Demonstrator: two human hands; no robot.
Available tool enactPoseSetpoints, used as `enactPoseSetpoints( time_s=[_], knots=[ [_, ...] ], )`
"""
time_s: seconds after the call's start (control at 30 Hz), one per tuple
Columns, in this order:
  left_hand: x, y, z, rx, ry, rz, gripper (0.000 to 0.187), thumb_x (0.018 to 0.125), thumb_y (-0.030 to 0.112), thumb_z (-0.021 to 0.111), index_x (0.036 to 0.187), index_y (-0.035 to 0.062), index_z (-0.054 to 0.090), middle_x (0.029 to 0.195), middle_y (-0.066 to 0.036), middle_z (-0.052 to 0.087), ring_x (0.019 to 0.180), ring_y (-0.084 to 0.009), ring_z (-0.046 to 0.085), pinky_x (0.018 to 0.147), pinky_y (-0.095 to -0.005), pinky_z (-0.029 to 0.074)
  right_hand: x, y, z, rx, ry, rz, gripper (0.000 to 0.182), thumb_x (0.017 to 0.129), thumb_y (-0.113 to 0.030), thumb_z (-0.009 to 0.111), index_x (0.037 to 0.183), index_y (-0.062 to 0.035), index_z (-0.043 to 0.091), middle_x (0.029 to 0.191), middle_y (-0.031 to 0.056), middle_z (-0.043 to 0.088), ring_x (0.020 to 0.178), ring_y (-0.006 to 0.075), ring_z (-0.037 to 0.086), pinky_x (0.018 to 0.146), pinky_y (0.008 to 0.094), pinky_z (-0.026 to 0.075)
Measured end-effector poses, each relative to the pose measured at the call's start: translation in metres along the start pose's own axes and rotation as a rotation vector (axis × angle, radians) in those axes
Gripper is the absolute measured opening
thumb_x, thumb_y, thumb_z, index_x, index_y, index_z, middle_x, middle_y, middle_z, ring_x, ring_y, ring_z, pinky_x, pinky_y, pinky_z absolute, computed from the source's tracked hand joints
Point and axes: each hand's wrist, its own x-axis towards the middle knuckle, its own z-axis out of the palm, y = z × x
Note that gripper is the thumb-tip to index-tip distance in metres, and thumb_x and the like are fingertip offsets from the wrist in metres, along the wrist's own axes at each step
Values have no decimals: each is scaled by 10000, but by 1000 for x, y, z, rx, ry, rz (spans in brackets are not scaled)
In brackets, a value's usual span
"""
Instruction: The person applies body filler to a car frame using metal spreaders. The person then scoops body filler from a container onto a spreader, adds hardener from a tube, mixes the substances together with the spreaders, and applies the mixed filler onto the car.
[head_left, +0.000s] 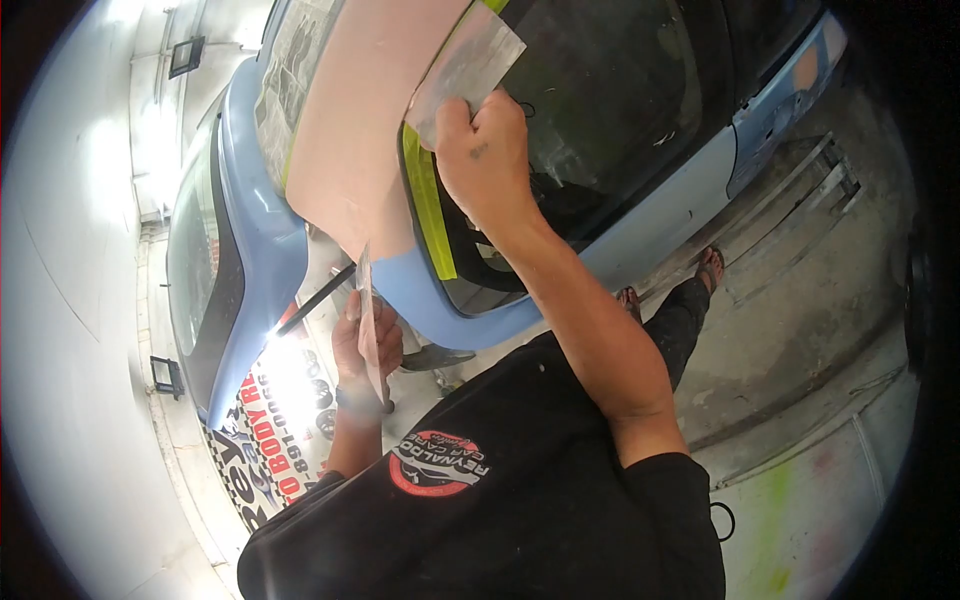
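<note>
My right hand [487, 165] is closed round a thin, flat putty spreader [470, 70], greyish and smeared. The spreader's edge lies along the border between the car's pinkish filler-coated panel [350, 120] and the window. My left hand [368, 345] holds a thin flat plate [368, 310], seen nearly edge-on, low beside the panel's lower end. Yellow-green masking tape [428, 210] runs down the edge of the dark side window [600, 110]. Bare blue paint [410, 290] shows below the pinkish coat.
A raised blue tailgate [270, 170] with its glass stands at the left, propped by a black strut [318, 298]. Masking paper [295, 80] covers part of the roof. A metal stand [830, 180] sits on the floor at right. A lettered banner [275, 430] lies lower left.
</note>
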Motion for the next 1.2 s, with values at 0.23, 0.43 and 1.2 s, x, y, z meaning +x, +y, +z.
enactPoseSetpoints(
  time_s=[0.23, 0.43, 1.2],
  knots=[
    [0, 2, -3, 20, -29, -5, 406, 1007, 480, 488, 829, 127, 576, 574, 2, 441, 391, -131, 398, 277, -262, 257, 3, 2, 14, 97, 45, -15, 235, 894, -112, 497, 832, 96, 586, 697, 168, 638, 605, 218, 605, 621, 375, 491],
    [0, 2, -4, 23, 14, 0, 409, 1010, 475, 486, 825, 119, 568, 573, 4, 434, 391, -128, 396, 283, -264, 257, -17, -21, -7, -2, -34, -15, 229, 899, -105, 488, 938, 94, 595, 876, 287, 657, 854, 459, 649, 782, 471, 499],
    [2, 2, -9, -72, -25, -1, 416, 1017, 458, 478, 833, 97, 573, 563, -24, 444, 397, -148, 407, 293, -270, 283, -16, 0, 1, 96, -73, 85, 278, 899, -108, 477, 1088, 70, 576, 989, 293, 650, 940, 463, 636, 849, 467, 489]
  ],
)
